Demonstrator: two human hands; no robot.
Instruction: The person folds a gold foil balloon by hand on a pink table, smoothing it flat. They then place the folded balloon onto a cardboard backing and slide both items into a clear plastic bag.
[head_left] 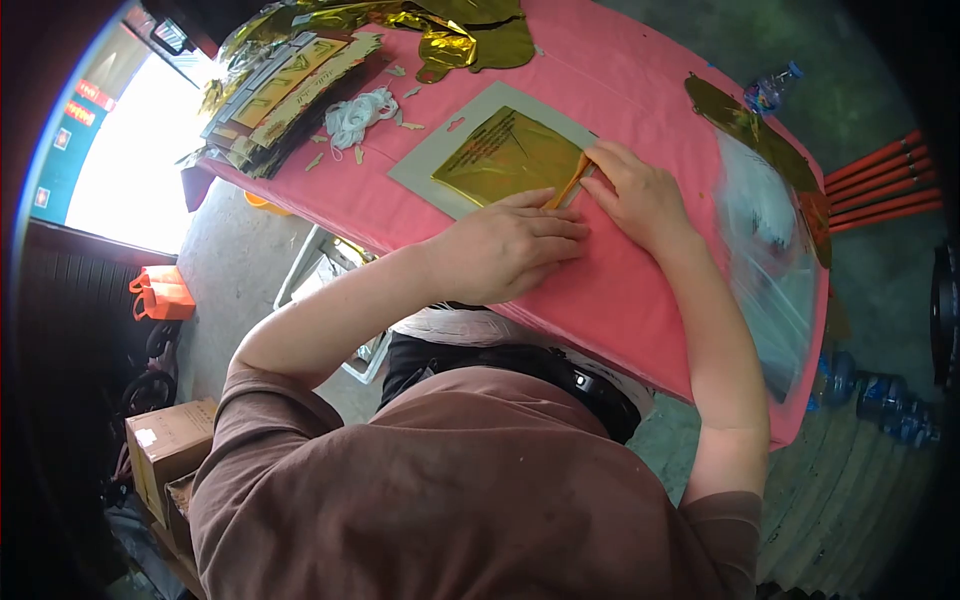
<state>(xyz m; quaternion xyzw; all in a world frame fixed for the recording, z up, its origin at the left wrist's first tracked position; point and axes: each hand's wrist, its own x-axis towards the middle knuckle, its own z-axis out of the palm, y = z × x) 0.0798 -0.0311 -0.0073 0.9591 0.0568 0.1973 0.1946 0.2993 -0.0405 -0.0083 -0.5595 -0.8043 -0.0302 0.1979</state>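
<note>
A folded gold foil sheet (pixel 500 160) with dark printing lies on a grey card (pixel 410 172) that has a hanging slot. Its right edge is drawn up into a narrow, orange-tinted fold. My right hand (pixel 637 195) pinches the upper end of this fold between thumb and fingers. At the lower end, my left hand (pixel 510 245) closes on the same fold, thumb on the foil side and fingers bent on the other. The exact contact under the left fingers is partly hidden.
Pink cloth covers the table (pixel 640 310). Toward the back left are stacked printed cards (pixel 290 100), a white string bundle (pixel 360 117) and loose gold foil (pixel 490 40). Clear plastic bags (pixel 765 260) lie at the right, near a small bottle (pixel 772 88). Cardboard boxes (pixel 170 450) stand lower left.
</note>
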